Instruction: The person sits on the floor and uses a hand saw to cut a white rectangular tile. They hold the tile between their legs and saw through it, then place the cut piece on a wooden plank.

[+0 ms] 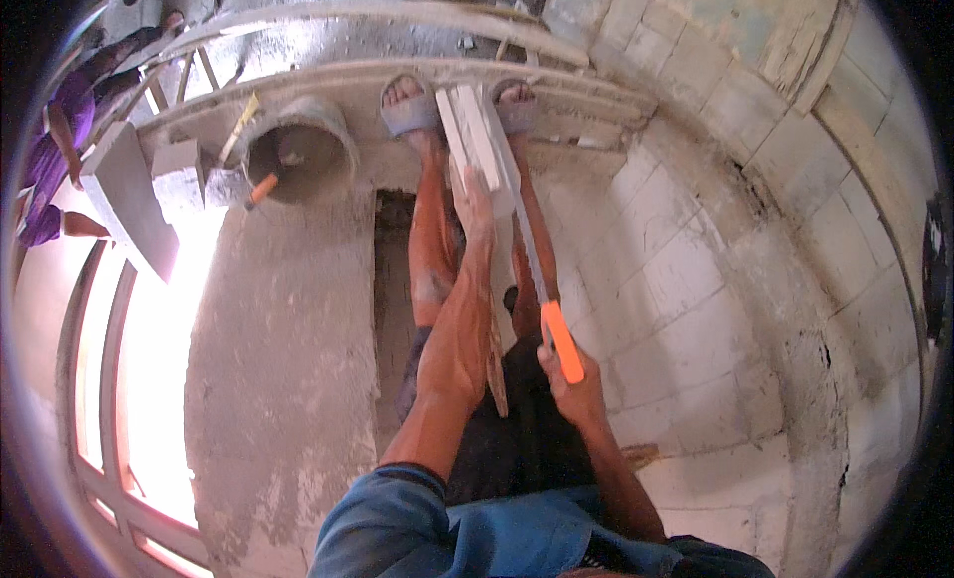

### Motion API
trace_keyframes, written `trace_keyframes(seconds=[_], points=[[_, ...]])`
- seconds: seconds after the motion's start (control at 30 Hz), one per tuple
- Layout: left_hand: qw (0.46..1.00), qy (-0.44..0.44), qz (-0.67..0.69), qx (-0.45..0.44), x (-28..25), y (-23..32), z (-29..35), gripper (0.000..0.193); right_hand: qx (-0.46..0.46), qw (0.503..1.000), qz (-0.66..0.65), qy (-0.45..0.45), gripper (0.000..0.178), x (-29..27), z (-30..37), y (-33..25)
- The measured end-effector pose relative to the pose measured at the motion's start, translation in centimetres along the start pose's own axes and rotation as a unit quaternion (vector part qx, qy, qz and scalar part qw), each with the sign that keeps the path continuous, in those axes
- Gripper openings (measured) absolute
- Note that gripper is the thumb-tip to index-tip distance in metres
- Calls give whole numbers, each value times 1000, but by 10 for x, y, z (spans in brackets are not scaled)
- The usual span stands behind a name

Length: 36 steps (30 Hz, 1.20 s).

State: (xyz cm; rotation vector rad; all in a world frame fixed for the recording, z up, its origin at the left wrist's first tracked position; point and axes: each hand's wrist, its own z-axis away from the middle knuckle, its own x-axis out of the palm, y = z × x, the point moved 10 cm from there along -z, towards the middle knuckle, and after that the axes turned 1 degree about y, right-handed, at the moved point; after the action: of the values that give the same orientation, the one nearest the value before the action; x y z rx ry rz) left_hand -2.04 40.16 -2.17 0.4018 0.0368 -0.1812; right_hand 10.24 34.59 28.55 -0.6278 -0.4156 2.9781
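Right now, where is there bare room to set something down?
The grey cement surface looks bare between the bright opening and dark recess, though levelness is unclear. Crowded: upper left, with bucket and grey blocks; around the legs, with white block, left hand and handsaw.

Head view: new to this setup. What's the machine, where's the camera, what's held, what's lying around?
No machine: these are a person's two bare hands. The camera sits on their head, looking down; its fisheye lens bends straight edges. The right hand grips an orange-handled saw, its blade alongside a pale block held by the left hand. At upper left, by a dusty grey slab, are a bucket and two grey blocks. Another person shows at the left edge.
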Motion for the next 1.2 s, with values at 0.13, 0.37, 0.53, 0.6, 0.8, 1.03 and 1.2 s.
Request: trace_keyframes(seconds=[0.13, 0.37, 0.53, 0.6, 0.8, 1.03, 1.2], points=[[1000, 2, 0, -3, 4, 4, -6, 80, 182, 980, 2, -84, 43, 19, -79, 23], [1000, 4, 4, 10, 12, 16, -15, 79, 38, 999, -34, 10, 37, -7, -19, 23], [1000, 17, 15, -2, 14, 14, -15, 79, 107, 990, -46, -76, 36, 33, -85, 12], [1000, 19, 16, 1, 14, 14, -12, 79, 62, 997, -39, -34, 36, 33, -81, 12], [1000, 11, 3, 28, 4, -1, -17, 77, 39, 988, 120, -93, 27, 57, -78, 11], [1000, 13, 4, 28, 4, -1, -13, 76, 202, 762, -589, -175, 26, 13, -32, 59], [1000, 14, 0, 19, 5, -5, -8, 75, 136, 933, -318, -104, 33, -17, -39, 35]])
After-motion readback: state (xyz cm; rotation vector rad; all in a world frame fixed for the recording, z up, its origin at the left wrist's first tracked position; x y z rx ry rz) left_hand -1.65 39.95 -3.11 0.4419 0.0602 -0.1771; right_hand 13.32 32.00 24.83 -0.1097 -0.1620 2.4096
